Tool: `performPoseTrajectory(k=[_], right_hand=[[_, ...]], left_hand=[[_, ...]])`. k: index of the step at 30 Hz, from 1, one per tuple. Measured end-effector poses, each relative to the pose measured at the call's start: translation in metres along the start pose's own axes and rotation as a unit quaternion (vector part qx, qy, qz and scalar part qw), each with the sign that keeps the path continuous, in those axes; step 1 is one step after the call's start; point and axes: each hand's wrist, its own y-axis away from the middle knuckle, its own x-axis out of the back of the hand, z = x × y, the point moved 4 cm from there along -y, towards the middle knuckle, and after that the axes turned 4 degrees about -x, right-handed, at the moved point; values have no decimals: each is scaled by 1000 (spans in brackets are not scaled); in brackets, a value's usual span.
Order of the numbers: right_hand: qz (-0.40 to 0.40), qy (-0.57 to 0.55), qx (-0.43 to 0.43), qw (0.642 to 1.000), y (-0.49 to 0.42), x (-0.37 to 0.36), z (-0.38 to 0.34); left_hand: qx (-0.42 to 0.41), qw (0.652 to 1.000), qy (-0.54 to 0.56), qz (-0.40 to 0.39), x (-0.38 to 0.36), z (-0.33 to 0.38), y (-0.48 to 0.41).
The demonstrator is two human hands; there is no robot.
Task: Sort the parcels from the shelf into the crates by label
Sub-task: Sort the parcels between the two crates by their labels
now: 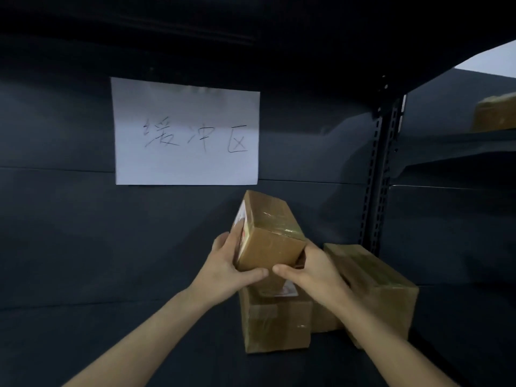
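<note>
Parcel (269, 233), brown, taped, labelled, tilted, gripped by left hand (230, 270) and right hand (310, 277); two more parcels (276, 322) beneath.

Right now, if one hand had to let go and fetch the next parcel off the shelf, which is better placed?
Probably the right hand: it is beside the right-hand parcel. The left hand grips the tilted box on the far side.

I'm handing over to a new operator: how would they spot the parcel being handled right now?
Find the white paper sign on the dark shelf back. Just below it, the left hand and right hand grip a tilted brown parcel. Unlike the boxes below, it is raised off the shelf.
</note>
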Motion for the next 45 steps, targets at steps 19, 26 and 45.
performPoseTrajectory(k=[19,26,45], right_hand=[[-110,-87,-85,986,54,-183,-14],[-155,20,-113,981,57,-181,17],[-58,147,-78,984,64,-49,64]], left_hand=[[194,972,-132,31,96,-72,145],[187,960,-207,-31,73,-73,137],[169,969,-178,-15,54,-78,121]])
